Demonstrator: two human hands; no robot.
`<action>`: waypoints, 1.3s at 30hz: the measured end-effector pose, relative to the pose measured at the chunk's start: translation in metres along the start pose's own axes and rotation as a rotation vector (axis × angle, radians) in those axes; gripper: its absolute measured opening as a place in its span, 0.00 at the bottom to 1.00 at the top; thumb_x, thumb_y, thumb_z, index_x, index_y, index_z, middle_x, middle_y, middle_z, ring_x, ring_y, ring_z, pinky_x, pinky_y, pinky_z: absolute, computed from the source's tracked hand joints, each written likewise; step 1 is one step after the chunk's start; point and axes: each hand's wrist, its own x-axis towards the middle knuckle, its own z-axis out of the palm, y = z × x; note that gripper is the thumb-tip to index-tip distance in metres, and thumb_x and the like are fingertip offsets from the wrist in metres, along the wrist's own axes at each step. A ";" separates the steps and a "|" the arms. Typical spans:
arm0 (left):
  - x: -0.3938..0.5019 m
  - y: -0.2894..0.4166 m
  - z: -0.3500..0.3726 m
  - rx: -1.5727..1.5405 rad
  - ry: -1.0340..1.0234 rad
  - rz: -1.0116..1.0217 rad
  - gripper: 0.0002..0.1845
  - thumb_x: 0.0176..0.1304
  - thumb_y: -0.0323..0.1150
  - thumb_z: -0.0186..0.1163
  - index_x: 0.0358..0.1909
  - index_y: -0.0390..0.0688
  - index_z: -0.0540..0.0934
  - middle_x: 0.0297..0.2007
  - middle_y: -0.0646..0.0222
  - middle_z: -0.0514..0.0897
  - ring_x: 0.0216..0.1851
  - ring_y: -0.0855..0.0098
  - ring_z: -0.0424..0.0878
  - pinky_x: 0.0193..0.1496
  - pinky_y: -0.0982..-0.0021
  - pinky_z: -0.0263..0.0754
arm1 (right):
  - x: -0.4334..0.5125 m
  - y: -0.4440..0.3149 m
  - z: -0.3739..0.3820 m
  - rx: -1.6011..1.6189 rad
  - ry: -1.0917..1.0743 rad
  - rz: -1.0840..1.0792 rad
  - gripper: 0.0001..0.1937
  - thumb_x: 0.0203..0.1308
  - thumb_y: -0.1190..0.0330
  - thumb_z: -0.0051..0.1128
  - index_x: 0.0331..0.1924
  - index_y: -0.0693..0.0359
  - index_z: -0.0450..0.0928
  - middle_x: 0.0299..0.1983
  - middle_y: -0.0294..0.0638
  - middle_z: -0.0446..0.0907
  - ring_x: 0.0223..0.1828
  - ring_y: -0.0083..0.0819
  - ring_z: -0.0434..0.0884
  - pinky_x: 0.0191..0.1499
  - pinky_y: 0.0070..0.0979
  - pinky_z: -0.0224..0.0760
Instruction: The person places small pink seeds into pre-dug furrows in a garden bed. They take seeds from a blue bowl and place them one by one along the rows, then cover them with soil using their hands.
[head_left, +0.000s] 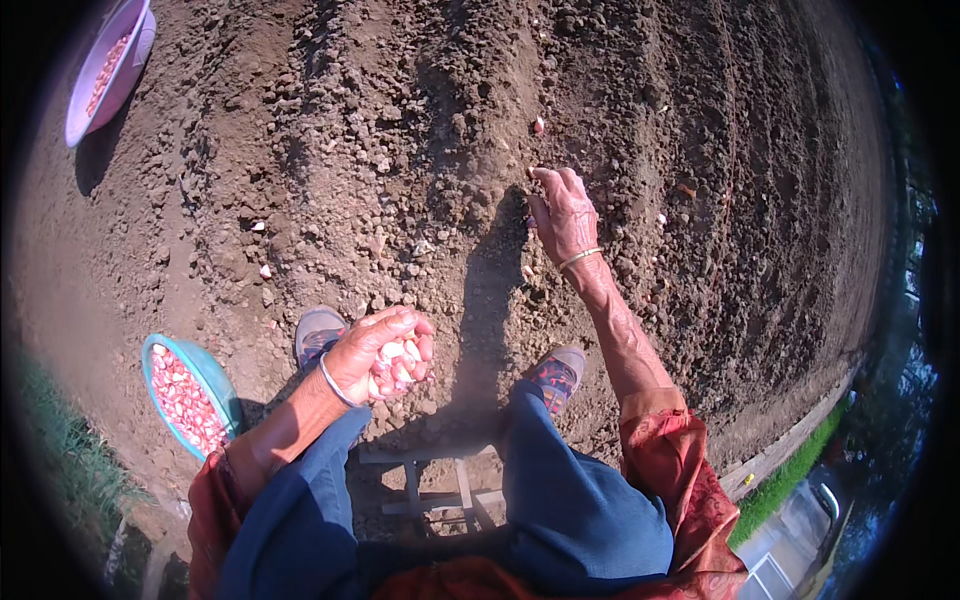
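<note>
My left hand (391, 352) is cupped, palm up, around a heap of peeled-looking pinkish-white garlic cloves (397, 360), above the ground near my left shoe. Stretched forward, my right hand (562, 214) is low over a shallow furrow (517, 150), with thumb and forefinger apart. A small pale spot shows at its fingertip; whether it is nail or clove is unclear. One garlic clove (539, 124) sits in the soil just beyond those fingers. Another purplish clove (532, 222) lies close by the thumb, partly hidden.
A teal basin (229, 401) full of cloves stands at my left. Farther off, a pink basin (139, 56) also holds cloves. Stray cloves (265, 271) dot the cloddy soil (360, 150). A reddish string (729, 112) runs along the right. Below me is a slatted frame (412, 487).
</note>
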 end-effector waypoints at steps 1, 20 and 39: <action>0.001 -0.001 0.001 0.010 -0.010 0.000 0.16 0.67 0.43 0.56 0.39 0.38 0.76 0.30 0.59 0.81 0.26 0.68 0.82 0.16 0.79 0.73 | -0.012 -0.018 -0.007 0.086 -0.018 0.012 0.11 0.55 0.76 0.57 0.43 0.62 0.75 0.34 0.46 0.74 0.38 0.46 0.75 0.38 0.39 0.71; 0.009 -0.003 0.019 0.122 0.060 -0.147 0.27 0.65 0.55 0.55 0.38 0.37 0.78 0.25 0.59 0.81 0.16 0.75 0.78 0.09 0.83 0.67 | -0.085 -0.117 -0.010 1.198 -0.426 0.441 0.10 0.61 0.67 0.63 0.41 0.63 0.79 0.36 0.33 0.78 0.33 0.18 0.78 0.38 0.17 0.72; 0.035 -0.002 0.013 0.023 0.033 -0.126 0.15 0.70 0.42 0.52 0.46 0.40 0.75 0.31 0.61 0.81 0.25 0.71 0.81 0.14 0.80 0.69 | -0.072 -0.081 -0.016 1.484 -0.269 0.745 0.12 0.60 0.76 0.61 0.48 0.64 0.76 0.40 0.33 0.80 0.42 0.18 0.77 0.46 0.19 0.74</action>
